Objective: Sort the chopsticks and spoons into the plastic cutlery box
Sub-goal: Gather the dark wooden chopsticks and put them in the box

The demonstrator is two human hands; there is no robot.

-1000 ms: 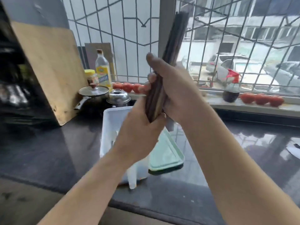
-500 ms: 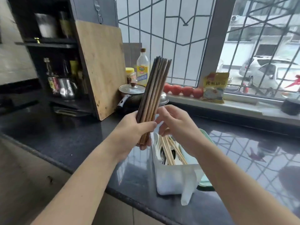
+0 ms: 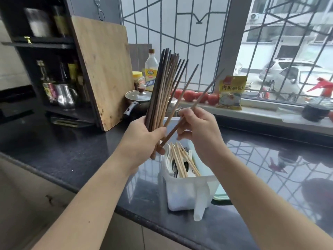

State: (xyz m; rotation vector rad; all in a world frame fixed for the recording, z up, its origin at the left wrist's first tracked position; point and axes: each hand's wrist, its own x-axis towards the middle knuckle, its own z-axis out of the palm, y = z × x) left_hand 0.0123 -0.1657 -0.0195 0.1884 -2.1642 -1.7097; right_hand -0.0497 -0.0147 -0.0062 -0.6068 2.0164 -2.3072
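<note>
Your left hand (image 3: 142, 139) grips the dark chopstick bundle (image 3: 165, 87) fanned toward 12 o'clock; your right hand (image 3: 200, 130) pinches one chopstick (image 3: 196, 103). Loosen up and they'll spill past the cutlery box (image 3: 187, 193) at 6 o'clock.

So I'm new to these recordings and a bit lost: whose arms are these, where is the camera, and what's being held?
There is no machine here. A person wears a camera on the head, looking down at their own two bare hands over a dark kitchen counter. The left hand grips a bundle of dark chopsticks, held upright. The right hand pinches a single chopstick pulled away from the bundle. Below stands a white plastic cutlery box with pale chopsticks and spoons inside. A wooden cutting board leans behind.
</note>
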